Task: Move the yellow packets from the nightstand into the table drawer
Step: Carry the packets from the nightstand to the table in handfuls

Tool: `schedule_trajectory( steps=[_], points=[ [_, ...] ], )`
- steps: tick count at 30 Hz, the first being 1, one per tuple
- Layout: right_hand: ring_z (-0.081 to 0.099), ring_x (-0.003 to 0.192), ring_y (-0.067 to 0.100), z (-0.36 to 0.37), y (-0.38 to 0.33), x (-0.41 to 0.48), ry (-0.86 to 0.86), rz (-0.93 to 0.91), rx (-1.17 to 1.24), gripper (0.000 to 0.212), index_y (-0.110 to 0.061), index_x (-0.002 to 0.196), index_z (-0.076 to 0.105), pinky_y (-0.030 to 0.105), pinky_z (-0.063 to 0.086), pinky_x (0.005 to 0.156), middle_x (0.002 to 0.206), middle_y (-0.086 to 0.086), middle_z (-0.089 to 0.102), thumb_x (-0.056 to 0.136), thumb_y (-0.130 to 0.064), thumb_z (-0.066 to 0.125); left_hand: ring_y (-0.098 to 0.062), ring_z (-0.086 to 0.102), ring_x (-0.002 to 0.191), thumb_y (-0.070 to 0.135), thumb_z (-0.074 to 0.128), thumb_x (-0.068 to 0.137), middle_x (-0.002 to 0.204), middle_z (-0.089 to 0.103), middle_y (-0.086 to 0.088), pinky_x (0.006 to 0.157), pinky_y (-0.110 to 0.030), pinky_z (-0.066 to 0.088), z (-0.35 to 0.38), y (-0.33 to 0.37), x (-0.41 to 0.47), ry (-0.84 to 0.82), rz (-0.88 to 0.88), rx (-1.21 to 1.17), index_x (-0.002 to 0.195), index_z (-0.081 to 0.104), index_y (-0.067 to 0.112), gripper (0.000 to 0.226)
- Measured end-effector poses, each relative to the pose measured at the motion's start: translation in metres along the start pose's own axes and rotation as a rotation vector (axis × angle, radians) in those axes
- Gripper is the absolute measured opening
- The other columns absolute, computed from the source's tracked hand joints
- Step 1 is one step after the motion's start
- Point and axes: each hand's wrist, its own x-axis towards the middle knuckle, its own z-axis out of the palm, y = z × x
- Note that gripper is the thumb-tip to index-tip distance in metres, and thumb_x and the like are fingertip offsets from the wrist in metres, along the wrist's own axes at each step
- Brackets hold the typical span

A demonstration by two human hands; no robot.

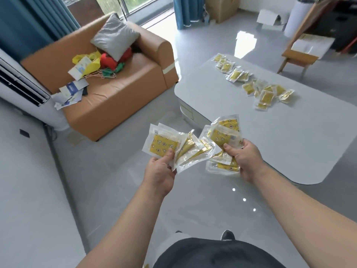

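Orange sofa (119, 97) at ten o'clock carries a grey cushion (114, 37) and loose papers (71, 91). At centre, the left hand (160, 171) pinches a fan of yellow packets (173, 149) under its thumb, long axes splaying from twelve to two o'clock. The right hand (245, 159) has its fingers (246, 144) curled round a second bunch (224, 136), pointing about twelve. More packets (257, 86) lie strewn on the grey table (289, 142) at one o'clock.

a tan leather armchair (119, 89) bears a grey square cushion (116, 35), loose white papers (71, 89) and red and green cloths (108, 61); teal curtains (23, 22) hang behind it.
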Motion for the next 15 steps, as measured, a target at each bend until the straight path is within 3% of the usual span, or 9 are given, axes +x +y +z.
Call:
schedule_trajectory(
  steps=[4, 7, 9, 13, 15],
  points=[
    [0.074, 0.096, 0.035, -0.016, -0.022, 0.038, 0.085, -0.027, 0.017, 0.026, -0.008, 0.111, 0.064, 0.058, 0.059, 0.086, 0.107, 0.017, 0.075, 0.088, 0.000, 0.074, -0.034, 0.068, 0.113, 0.006, 0.071, 0.089, 0.121, 0.071, -0.015, 0.098, -0.060, 0.051, 0.053, 0.011, 0.039, -0.028, -0.037, 0.042, 0.107, 0.053, 0.012, 0.026],
    [0.073, 0.098, 0.036, -0.026, -0.037, 0.068, 0.159, -0.049, 0.026, 0.024, -0.010, 0.107, 0.064, 0.059, 0.057, 0.089, 0.105, 0.015, 0.075, 0.087, -0.001, 0.075, -0.031, 0.070, 0.102, 0.004, 0.071, 0.089, 0.105, 0.074, -0.012, 0.101, -0.058, 0.049, 0.093, 0.024, 0.072, -0.067, -0.076, 0.086, 0.083, 0.047, 0.016, 0.027],
    [0.073, 0.099, 0.035, -0.033, -0.046, 0.089, 0.205, -0.052, 0.017, 0.023, -0.012, 0.106, 0.065, 0.059, 0.057, 0.090, 0.106, 0.014, 0.075, 0.087, -0.005, 0.077, -0.029, 0.070, 0.095, 0.004, 0.072, 0.089, 0.101, 0.074, -0.011, 0.103, -0.055, 0.049, 0.117, 0.031, 0.099, -0.092, -0.109, 0.128, 0.083, 0.049, 0.014, 0.026],
    [0.071, 0.101, 0.032, -0.046, -0.069, 0.130, 0.364, -0.074, 0.019, 0.022, -0.016, 0.101, 0.062, 0.053, 0.058, 0.089, 0.107, 0.013, 0.073, 0.087, -0.011, 0.079, -0.028, 0.066, 0.105, 0.003, 0.074, 0.087, 0.119, 0.072, -0.014, 0.105, -0.053, 0.049, 0.171, 0.052, 0.162, -0.190, -0.194, 0.220, 0.106, 0.062, 0.009, 0.024],
    [0.070, 0.095, 0.027, -0.048, -0.079, 0.144, 0.437, -0.082, 0.049, 0.022, -0.019, 0.092, 0.057, 0.040, 0.058, 0.076, 0.102, 0.009, 0.071, 0.088, -0.010, 0.077, -0.027, 0.067, 0.103, 0.002, 0.074, 0.086, 0.112, 0.073, -0.012, 0.103, -0.050, 0.051, 0.198, 0.061, 0.186, -0.227, -0.222, 0.287, 0.101, 0.063, 0.010, 0.020]
  ],
)
